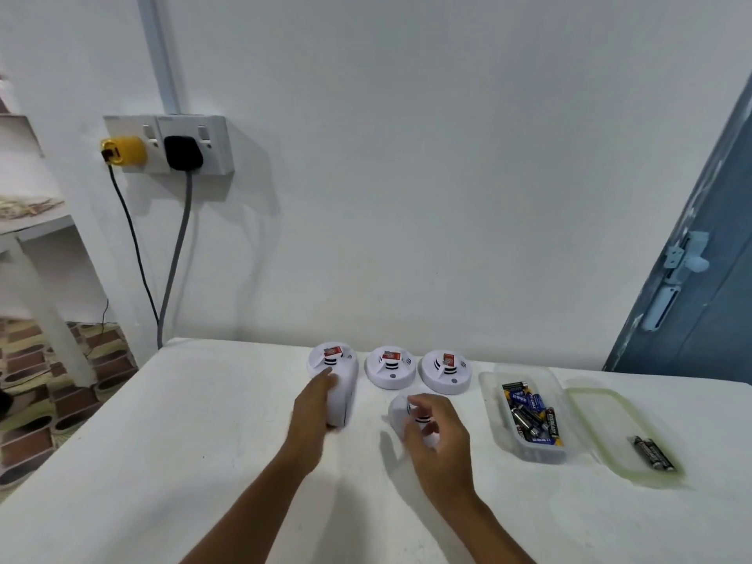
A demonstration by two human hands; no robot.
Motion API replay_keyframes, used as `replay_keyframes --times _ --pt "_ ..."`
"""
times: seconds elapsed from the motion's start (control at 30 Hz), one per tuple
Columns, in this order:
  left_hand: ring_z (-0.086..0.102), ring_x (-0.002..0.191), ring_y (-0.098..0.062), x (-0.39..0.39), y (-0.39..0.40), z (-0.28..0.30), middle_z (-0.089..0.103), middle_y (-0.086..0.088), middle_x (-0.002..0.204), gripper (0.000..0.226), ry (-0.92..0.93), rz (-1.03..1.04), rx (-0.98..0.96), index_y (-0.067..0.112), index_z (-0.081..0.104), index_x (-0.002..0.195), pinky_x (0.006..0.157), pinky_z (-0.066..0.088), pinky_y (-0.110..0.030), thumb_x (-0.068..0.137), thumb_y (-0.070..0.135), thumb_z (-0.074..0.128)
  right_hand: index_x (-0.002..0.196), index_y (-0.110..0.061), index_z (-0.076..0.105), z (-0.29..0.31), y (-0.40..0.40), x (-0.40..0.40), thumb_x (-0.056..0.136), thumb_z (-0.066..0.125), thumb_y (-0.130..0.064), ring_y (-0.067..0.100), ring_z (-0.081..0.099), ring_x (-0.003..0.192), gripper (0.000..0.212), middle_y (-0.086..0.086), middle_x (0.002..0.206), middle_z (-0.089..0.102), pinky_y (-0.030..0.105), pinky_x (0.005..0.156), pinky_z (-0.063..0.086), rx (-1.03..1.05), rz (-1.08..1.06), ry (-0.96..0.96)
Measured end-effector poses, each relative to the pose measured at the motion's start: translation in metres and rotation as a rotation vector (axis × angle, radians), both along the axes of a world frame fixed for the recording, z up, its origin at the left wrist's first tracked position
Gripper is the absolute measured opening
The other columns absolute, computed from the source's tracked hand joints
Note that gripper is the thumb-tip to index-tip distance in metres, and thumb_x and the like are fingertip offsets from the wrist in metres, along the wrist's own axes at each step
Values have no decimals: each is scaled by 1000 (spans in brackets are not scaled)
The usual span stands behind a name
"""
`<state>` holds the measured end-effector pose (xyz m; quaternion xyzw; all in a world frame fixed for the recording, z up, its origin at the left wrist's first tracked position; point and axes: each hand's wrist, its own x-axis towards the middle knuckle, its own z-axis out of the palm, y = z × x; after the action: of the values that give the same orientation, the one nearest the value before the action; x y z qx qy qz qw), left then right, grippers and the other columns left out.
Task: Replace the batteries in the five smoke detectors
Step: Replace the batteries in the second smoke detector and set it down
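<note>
Partly hidden, two of the smoke detectors sit under the person's hands. The left hand [313, 405] lies against the left side of a white detector [342, 400] that seems tipped up on its edge; motion blur smears it into the detector [331, 357] behind it, so where one ends and the other begins is hard to make out. The fingers look fairly straight along the casing, but whether the thumb wraps round it cannot be told. The right hand [437, 435] covers most of another detector [401, 413], its fingers curled over the top and gripping it; only the left rim and some dark slots show.

Counted, five detectors are on the white table [203, 441]: three in a back row, each with a small red label on top, namely the blurred one at the left, a middle one [390, 367] and a right one [446, 371], plus the two under the hands in front.

To the right stands one clear plastic container [490, 405] holding loose batteries [533, 417], too jumbled to count. Beside it lies its clear lid [586, 417] with a greenish seal, and on the lid's near end rest two dark batteries [653, 453] side by side.

On the wall, a double socket [215, 144] carries one yellow plug [124, 150] and one black plug [183, 152], their cables dropping behind the table. A blue door [700, 287] is cut off at the right edge, and a white shelf [24, 221] at the left.
</note>
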<state>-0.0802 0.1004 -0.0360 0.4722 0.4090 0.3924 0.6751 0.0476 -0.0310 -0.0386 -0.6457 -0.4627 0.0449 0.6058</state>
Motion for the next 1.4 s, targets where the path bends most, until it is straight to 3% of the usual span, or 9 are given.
replay_keyframes --times 0.1,0.2,0.37,0.5,0.77,0.9,1.1,1.2,1.4 --pt "54 111 -47 -10 -10 15 61 -24 125 60 -643 -173 -459 7 60 121 96 41 -51 72 40 51 93 -31 62 29 2 -10 85 64 0 4 61 83 32 -7 92 67 9 65 45 -5 82 54" --pt "53 117 -48 -15 -21 28 53 -27 135 70 -786 -309 -452 6 56 132 97 44 -54 77 50 58 96 -36 59 50 7 -23 81 69 -2 2 61 88 39 -10 98 66 10 67 45 -51 198 23" --pt "57 116 -36 -16 -25 42 52 -21 135 78 -685 -405 -303 7 46 140 93 47 -47 80 54 61 124 -24 58 75 16 -28 68 77 -41 3 44 109 61 -12 117 53 18 91 39 -220 206 -281" --pt "63 105 -33 -16 -30 50 60 -19 123 78 -614 -425 -189 9 63 121 84 51 -45 57 49 85 133 -26 48 90 21 -26 67 77 -43 12 41 108 74 -8 115 47 28 92 41 -371 206 -473" --pt "59 109 -30 -14 -30 44 55 -19 129 66 -538 -404 -210 12 46 139 84 50 -48 84 49 54 125 -18 42 101 27 -17 65 79 -24 14 43 109 71 -3 117 40 30 88 47 -517 341 -467" --pt "61 107 -28 -13 -31 43 59 -16 126 52 -509 -400 -207 15 58 128 81 52 -45 94 50 43 125 -17 40 97 28 -14 65 80 -24 13 42 109 72 -3 118 38 28 88 46 -526 362 -462" --pt "58 115 -34 -19 -22 30 59 -20 131 59 -448 -315 -249 14 57 131 90 50 -47 93 55 36 114 -24 46 79 29 -13 54 79 -26 8 50 97 69 -5 111 46 16 72 46 -433 374 -160" --pt "57 109 -34 -33 -12 25 65 -19 119 56 -498 -183 -352 12 62 121 93 43 -47 87 53 45 107 -25 46 62 29 -11 50 73 -29 10 51 87 64 -3 108 48 17 65 44 -435 343 -63" --pt "54 103 -38 -58 12 21 62 -20 114 73 -561 -7 -423 12 63 112 90 42 -47 52 49 81 102 -18 50 8 31 -17 58 80 -33 18 49 92 56 1 105 45 28 69 43 -865 408 -350"
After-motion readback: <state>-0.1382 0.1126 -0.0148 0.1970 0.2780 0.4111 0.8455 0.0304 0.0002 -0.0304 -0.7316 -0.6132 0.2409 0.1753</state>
